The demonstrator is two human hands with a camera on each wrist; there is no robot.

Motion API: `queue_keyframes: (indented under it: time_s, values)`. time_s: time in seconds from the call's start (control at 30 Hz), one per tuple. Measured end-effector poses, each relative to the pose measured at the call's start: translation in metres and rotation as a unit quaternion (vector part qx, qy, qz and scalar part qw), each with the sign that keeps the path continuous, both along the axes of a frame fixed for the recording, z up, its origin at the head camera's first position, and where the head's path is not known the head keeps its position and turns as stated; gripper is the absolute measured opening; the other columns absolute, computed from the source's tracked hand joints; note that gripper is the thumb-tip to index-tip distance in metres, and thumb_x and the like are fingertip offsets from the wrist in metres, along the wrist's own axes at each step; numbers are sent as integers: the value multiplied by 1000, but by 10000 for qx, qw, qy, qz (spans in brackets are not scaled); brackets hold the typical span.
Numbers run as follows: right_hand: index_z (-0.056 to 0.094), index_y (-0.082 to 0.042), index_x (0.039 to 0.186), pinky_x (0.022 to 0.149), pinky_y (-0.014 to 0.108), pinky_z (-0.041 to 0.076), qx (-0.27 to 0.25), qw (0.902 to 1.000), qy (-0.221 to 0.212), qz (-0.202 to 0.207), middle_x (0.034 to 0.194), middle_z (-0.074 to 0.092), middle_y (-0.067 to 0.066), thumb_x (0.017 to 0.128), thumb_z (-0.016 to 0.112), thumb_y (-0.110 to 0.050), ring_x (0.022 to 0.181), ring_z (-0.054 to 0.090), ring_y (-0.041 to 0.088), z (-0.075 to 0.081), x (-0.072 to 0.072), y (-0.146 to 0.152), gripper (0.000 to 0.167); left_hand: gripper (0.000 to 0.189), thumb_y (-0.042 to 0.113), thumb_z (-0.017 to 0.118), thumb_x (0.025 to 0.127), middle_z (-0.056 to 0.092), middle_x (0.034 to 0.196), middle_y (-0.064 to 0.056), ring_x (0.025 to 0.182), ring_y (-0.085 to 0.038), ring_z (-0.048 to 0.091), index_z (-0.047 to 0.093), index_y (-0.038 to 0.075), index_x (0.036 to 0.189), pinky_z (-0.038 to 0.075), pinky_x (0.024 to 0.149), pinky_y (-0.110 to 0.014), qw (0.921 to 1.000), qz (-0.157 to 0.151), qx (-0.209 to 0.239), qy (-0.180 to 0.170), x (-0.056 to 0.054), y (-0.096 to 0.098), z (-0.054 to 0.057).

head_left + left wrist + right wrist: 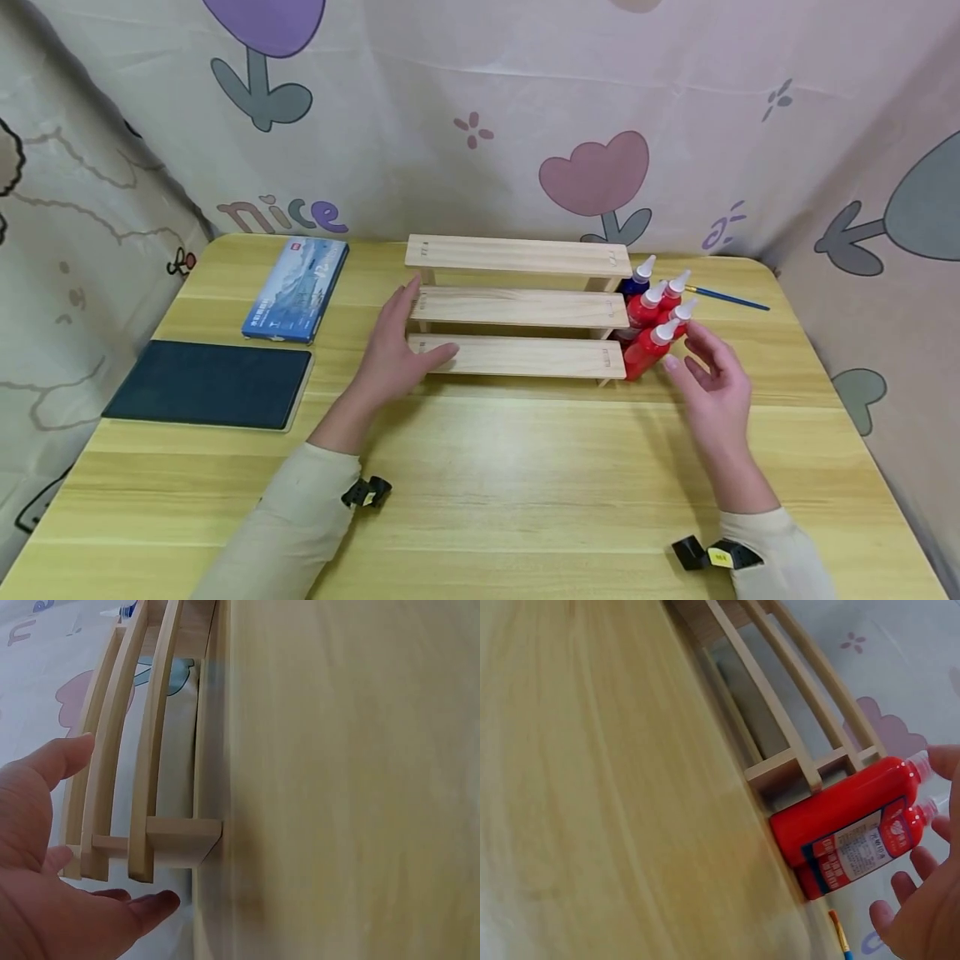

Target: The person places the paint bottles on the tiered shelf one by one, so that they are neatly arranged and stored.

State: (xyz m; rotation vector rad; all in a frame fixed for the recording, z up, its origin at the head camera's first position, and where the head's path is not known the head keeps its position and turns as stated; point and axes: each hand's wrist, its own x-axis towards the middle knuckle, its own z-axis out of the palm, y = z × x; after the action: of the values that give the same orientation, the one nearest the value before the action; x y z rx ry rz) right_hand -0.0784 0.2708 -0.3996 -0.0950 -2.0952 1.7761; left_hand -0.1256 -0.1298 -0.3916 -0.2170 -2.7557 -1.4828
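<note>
At the left of the frame, a dark flat slab [210, 385] and a blue box [292, 287] lie on the bench [510, 483], apart from the work. Near the centre, the left hand [392, 343] spreads wide around the left end of the 3-tier wooden rack [517, 307], thumb over the front plank; whether it presses is hard to tell, but light, even steadying there would probably keep the rack square. Right of centre, 4 red bottles [643, 314] and 1 blue bottle [635, 285] stand upright just beside the rack's right end. Next to them, the right hand [718, 392] is loosely cupped, holding nothing, fingertips near the caps; contact is unclear. Given the crowding, steadying bottles by their bodies, not their slim tips, should avoid toppling neighbours. Farther right, a blue paintbrush [731, 298] lies behind, best left undisturbed.
</note>
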Motion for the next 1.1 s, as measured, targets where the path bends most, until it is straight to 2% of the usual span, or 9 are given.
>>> queue_keyframes:
  time_s: [0.17, 0.27, 0.4, 0.57, 0.77, 0.93, 1.1]
  values:
    - [63, 5, 128, 97, 26, 47, -186, 9992, 322, -174, 126, 56, 14, 87, 70, 7, 117, 50, 32, -6, -3, -2, 41, 101, 32, 81, 85, 16, 164, -6, 147, -32, 16, 14, 29, 162, 21, 112, -61, 9998, -103, 167, -85, 0, 2, -3]
    - [64, 10, 123, 95, 27, 48, -430, 9971, 622, -82, 121, 56, 17, 85, 70, 12, 113, 51, 33, -7, -4, -4, 38, 99, 32, 81, 86, 17, 164, -5, 148, -30, 16, 16, 29, 161, 21, 113, -59, 9996, -109, 227, -140, 0, 3, -4]
    - [66, 10, 121, 91, 25, 50, -469, 9957, 794, 16, 116, 56, 16, 84, 71, 13, 108, 53, 30, -6, -5, -9, 38, 97, 30, 81, 86, 19, 163, -3, 147, -28, 18, 19, 26, 161, 23, 114, -55, 9992, -118, 332, -171, -1, 3, -5]
    - [67, 8, 123, 86, 23, 52, -299, 9973, 668, 6, 112, 57, 14, 83, 71, 15, 100, 57, 26, -5, -7, -14, 41, 93, 28, 80, 87, 21, 163, -5, 147, -29, 20, 22, 25, 161, 24, 114, -53, 9983, -114, 460, -337, 0, 2, -5]
    - [67, 5, 125, 78, 18, 51, 315, 9989, 274, -199, 108, 58, 7, 84, 71, 13, 94, 57, 23, -3, -8, -17, 42, 87, 23, 78, 89, 26, 161, -5, 141, -32, 33, 28, 29, 159, 33, 110, -50, 9959, -64, 687, -590, 2, 0, -5]
    - [66, 11, 120, 75, 17, 50, 599, 9977, 151, -283, 104, 57, 7, 83, 72, 13, 90, 55, 26, 13, -2, -27, 37, 84, 14, 76, 89, 30, 159, -9, 133, -35, 41, 32, 31, 157, 38, 106, -49, 9940, -80, 898, -622, 1, -3, -7]
    - [64, 13, 111, 80, 18, 51, 616, 9976, 243, -204, 106, 56, 6, 79, 76, 13, 92, 57, 19, 22, 2, -34, 34, 82, 8, 74, 89, 32, 157, -11, 133, -36, 42, 34, 30, 157, 38, 106, -50, 9939, -92, 941, -576, -1, -5, -10]
